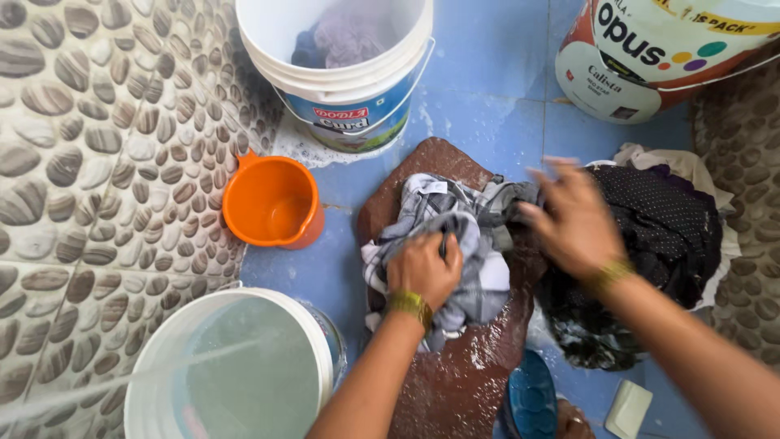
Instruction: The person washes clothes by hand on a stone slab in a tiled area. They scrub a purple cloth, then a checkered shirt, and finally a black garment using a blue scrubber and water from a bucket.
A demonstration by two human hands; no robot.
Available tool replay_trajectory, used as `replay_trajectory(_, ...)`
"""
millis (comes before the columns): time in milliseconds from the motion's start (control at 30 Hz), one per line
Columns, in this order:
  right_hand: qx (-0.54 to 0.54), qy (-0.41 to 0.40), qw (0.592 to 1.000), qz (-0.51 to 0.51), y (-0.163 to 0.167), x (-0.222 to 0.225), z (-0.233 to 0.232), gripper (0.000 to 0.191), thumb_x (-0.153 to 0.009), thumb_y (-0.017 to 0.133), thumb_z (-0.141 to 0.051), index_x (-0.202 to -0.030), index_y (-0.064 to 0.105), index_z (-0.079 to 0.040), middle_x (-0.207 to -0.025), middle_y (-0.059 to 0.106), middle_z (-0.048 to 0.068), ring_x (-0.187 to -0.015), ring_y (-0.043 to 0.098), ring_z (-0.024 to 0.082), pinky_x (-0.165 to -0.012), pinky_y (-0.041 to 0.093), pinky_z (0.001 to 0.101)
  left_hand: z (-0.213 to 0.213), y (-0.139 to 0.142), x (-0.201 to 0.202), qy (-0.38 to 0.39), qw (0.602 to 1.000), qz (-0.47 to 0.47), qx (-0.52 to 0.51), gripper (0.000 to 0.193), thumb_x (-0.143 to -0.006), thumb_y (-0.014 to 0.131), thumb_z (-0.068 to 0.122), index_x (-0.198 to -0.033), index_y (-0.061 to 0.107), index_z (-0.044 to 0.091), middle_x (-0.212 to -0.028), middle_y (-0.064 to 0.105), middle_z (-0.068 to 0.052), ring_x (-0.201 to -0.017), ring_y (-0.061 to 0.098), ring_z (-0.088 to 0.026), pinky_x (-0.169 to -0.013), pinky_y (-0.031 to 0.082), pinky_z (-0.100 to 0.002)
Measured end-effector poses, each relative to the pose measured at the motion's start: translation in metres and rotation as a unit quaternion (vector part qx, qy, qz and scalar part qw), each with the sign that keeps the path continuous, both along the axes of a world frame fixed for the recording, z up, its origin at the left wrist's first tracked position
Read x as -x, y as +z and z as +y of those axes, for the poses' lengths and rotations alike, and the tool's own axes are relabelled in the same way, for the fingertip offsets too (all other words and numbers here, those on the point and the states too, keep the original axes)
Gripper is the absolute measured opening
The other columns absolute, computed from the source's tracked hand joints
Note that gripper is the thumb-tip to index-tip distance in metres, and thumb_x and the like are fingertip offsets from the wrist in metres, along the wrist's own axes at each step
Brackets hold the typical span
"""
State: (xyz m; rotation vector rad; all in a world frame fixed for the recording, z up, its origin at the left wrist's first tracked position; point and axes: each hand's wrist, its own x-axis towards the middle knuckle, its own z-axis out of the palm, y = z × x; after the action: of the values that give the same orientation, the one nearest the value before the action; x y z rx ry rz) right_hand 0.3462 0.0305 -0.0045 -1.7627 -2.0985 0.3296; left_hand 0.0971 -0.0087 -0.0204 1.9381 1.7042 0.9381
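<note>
A wet grey and white checked cloth (455, 223) lies bunched on a wet brown stone slab (455, 382) on the blue floor. My left hand (422, 268) is closed on a fold of the cloth near its middle. My right hand (573, 219), blurred with motion, reaches to the cloth's right edge with fingers spread; whether it grips the cloth is unclear. Both wrists wear gold bangles.
A dark dotted garment (658, 228) is piled right of the slab. An orange mug (272, 203) stands to the left. A white bucket of water (236, 366) is at lower left, and a white bucket (341, 73) with clothes at the top. Another printed bucket (650, 57) is top right. A blue object (532, 402) and a white soap bar (630, 406) lie near the bottom.
</note>
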Motion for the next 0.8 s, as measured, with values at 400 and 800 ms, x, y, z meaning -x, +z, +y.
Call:
replay_trajectory(400, 0.034, -0.005, 0.991, 0.127, -0.034, 0.106, -0.1, 0.042, -0.095, 0.048, -0.037, -0.115, 0.078, -0.015, -0.109, 0.069, 0.012, -0.111, 0.054, 0.032, -0.098, 0.041, 0.0469, -0.076, 0.0, 0.005, 0.098, 0.99, -0.103, 0.021, 0.04, -0.1, 0.053, 0.038, -0.119, 0.07, 0.006, -0.119, 0.067, -0.018, -0.113, 0.06, -0.037, -0.099, 0.044, -0.051)
replay_trajectory(800, -0.088, -0.12, 0.972, -0.181, -0.106, 0.114, 0.018, 0.053, -0.101, 0.035, -0.062, -0.129, 0.065, -0.029, -0.129, 0.062, 0.016, -0.105, 0.064, 0.041, -0.088, 0.052, 0.0567, 0.041, -0.028, 0.001, 0.189, 0.959, 0.122, 0.17, 0.051, -0.096, 0.047, 0.05, -0.125, 0.064, 0.011, -0.14, 0.054, -0.02, -0.134, 0.04, -0.045, -0.11, 0.02, -0.066)
